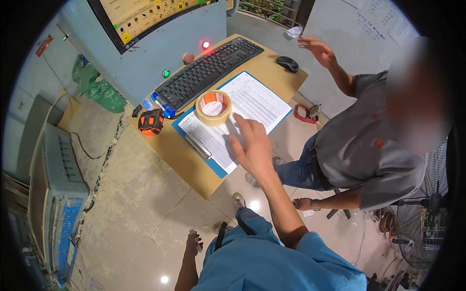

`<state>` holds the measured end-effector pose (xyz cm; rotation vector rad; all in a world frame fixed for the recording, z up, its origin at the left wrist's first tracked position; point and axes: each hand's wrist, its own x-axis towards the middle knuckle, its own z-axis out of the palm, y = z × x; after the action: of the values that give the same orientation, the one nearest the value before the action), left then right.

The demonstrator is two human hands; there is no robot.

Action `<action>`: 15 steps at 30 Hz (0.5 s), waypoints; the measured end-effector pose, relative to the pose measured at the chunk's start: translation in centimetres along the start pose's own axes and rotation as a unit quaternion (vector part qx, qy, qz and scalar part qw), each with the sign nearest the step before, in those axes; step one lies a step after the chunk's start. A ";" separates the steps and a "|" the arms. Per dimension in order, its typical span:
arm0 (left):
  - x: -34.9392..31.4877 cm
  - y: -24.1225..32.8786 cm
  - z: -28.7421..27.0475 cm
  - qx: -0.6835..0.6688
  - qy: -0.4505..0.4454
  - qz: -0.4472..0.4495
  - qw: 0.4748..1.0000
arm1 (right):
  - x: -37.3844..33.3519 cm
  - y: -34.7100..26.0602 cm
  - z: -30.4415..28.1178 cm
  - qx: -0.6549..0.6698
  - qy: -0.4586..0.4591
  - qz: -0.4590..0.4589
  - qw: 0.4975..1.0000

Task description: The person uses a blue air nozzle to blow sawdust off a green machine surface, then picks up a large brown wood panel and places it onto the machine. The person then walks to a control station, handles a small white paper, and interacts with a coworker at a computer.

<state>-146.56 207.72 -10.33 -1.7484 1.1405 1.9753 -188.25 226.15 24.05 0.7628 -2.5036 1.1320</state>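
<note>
Blue and grey metal: one boxy cabinet [63, 194] on your far left, standing on the floor. Next, one green plastic bag [101, 92], crumpled. One tape measure [151, 121], orange and black, at the left edge of the tan desk [187, 169]. Blue markers [163, 105], lying just beside the tape measure, at the keyboard's near end. One monitor [155, 14], lit, above; one green indicator light [166, 73], glowing, below it.

Your left hand [193, 240]: hanging low beside your blue shirt [252, 262], fingers curled around a small pale object [198, 245], its kind too small to tell. One black keyboard [208, 70], set at a slant along the back of the desk; one red indicator light [206, 45], glowing, behind it. One roll of masking tape [213, 119], cream, lying flat on a printed sheet [257, 99] held by a blue clipboard [216, 169].

Your right hand [255, 148]: over the sheet, fingers spread, thumb apart, the index fingertip just beside the roll; whether it touches the paper, you cannot tell from this view. One black mouse [287, 63], at the desk's far right corner. One red C-shaped hand tool [305, 114], beyond the right edge of the clipboard. One co-worker [369, 140], grey shirt, one hand raised. One black wire-cage fan [422, 208], far right.
</note>
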 end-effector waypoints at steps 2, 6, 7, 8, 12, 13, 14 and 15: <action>-0.2 -0.2 -0.3 -0.003 0.003 0.032 0.999 | 1.3 -0.1 0.7 0.017 -0.015 -0.038 0.999; -1.1 0.2 -0.3 -0.014 0.000 0.006 1.000 | 3.8 0.4 2.0 -0.017 -0.102 -0.017 0.994; -1.5 0.5 -0.1 -0.021 -0.024 0.010 0.999 | 4.2 0.6 2.2 -0.023 -0.104 -0.024 0.994; -1.9 1.0 0.2 -0.028 -0.030 0.014 0.999 | 4.5 0.7 2.3 -0.030 -0.103 -0.030 0.994; -4.9 4.5 2.3 -0.183 -0.078 0.021 0.980 | 4.9 1.7 1.9 -0.033 -0.015 -0.019 0.999; -6.0 5.6 2.9 -0.224 -0.108 0.042 0.968 | 5.0 2.1 1.6 -0.054 0.001 -0.013 0.998; -7.2 7.0 3.6 -0.262 -0.128 0.060 0.955 | 5.2 2.5 1.5 -0.073 -0.013 0.002 0.997; -8.6 8.3 4.2 -0.298 -0.171 0.080 0.936 | 5.3 2.9 1.3 -0.090 0.002 0.000 0.996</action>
<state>-153.02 207.72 0.60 -1.4723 0.6156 2.8042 -194.35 224.90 23.85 0.7098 -2.5584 0.8902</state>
